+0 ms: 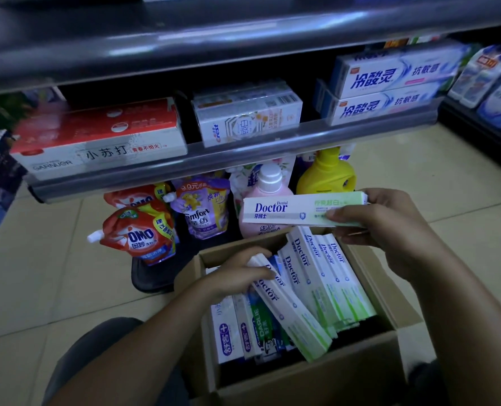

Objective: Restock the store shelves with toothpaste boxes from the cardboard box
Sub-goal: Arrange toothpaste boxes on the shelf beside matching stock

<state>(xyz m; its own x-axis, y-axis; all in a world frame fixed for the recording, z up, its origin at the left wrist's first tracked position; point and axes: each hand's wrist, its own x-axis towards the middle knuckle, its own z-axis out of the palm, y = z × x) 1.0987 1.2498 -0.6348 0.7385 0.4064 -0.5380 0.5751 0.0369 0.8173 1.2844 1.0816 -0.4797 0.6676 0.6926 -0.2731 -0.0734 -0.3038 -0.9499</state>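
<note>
Right grip (390, 230) clamped on the right end of a Doctor toothpaste box (287, 210), held level over the far rim of the cardboard box (308, 376). Left grip (237, 273) is inside the cardboard box, fingers curled round the top end of a second Doctor box (293, 309), tilted across the rest. More Doctor boxes (325, 273) stand just right of it. The shelf (243, 155) above carries a Crest pack (243, 118).

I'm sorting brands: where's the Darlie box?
In the head view, the green Darlie box sits in the cardboard box, lower left, between the purple-lettered white boxes and the tilted Doctor box that the left hand grips.
</note>
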